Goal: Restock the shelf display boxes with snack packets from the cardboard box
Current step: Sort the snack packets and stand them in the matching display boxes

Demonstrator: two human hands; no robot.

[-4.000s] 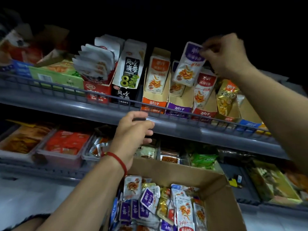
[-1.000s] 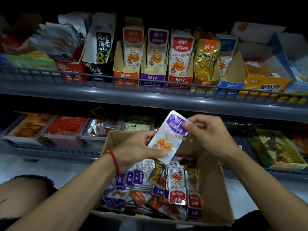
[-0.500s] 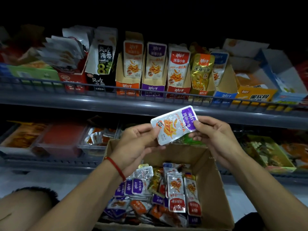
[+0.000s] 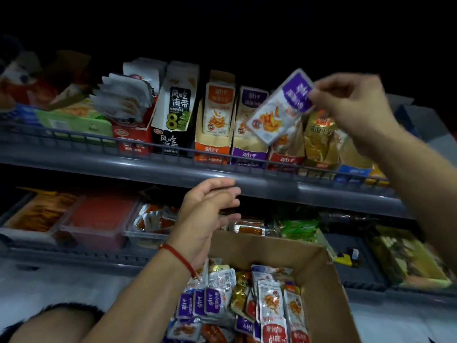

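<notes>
Snack packets (image 4: 249,300) fill cardboard box (image 4: 319,268) below dark shelves (image 4: 148,167).

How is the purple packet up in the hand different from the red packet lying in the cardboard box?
The purple packet has a purple band; the red packet has a red one. The purple packet is held tilted in the air before the shelf boxes, pinched at its top by the right hand; the red packet lies untouched among others in the cardboard box. Both are whitish pouches with orange snack pictures.
</notes>
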